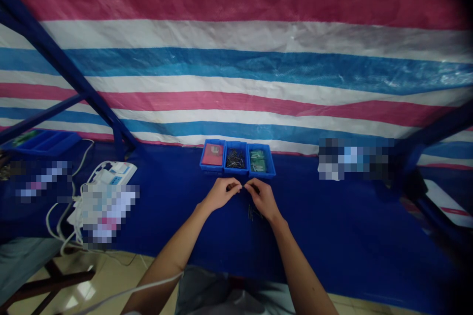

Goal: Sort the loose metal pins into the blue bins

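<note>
My left hand (pixel 223 192) and my right hand (pixel 259 196) meet almost tip to tip above the blue table, thumb and fingers pinched on both. Whatever lies between the fingertips is too small to make out. Just beyond them stand three joined blue bins: one with a red piece (pixel 213 154), one with dark screw-like metal pieces (pixel 235 158), and one with green and pale pieces (pixel 257 161). A few thin dark screw-like pieces (pixel 251 212) lie on the table beside my right wrist, partly hidden by it.
A white power strip (pixel 117 173) with white cables (pixel 74 206) lies at the left. Farther left is a blue divided tray (pixel 48 142). Blue frame posts (pixel 70 64) slant up at both sides before a striped sheet (pixel 236 74). Part of another person's leg (pixel 25 261) shows lower left.
</note>
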`<move>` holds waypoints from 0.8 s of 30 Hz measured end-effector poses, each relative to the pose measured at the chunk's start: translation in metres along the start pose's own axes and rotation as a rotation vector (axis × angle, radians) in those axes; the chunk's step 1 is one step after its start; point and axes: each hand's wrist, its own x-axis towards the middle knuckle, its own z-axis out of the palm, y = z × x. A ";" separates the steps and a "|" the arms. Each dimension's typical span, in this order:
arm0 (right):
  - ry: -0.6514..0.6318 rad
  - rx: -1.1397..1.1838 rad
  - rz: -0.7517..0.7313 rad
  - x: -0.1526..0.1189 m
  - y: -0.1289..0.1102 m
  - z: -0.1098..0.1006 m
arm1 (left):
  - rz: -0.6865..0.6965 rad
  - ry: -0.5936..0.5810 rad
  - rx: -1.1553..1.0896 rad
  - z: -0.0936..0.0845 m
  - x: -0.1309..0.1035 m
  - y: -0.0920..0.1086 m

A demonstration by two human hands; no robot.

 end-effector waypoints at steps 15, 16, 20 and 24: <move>0.017 -0.127 0.033 -0.001 0.004 0.004 | -0.009 0.002 0.014 0.000 0.000 0.000; 0.018 -0.120 0.040 -0.001 0.004 0.004 | -0.007 0.002 0.009 0.000 0.000 0.001; 0.009 -0.040 0.059 -0.001 0.000 0.001 | -0.001 0.008 -0.008 -0.001 0.000 0.002; 0.008 0.060 0.061 -0.002 -0.005 -0.001 | -0.008 0.021 0.005 -0.001 0.000 0.002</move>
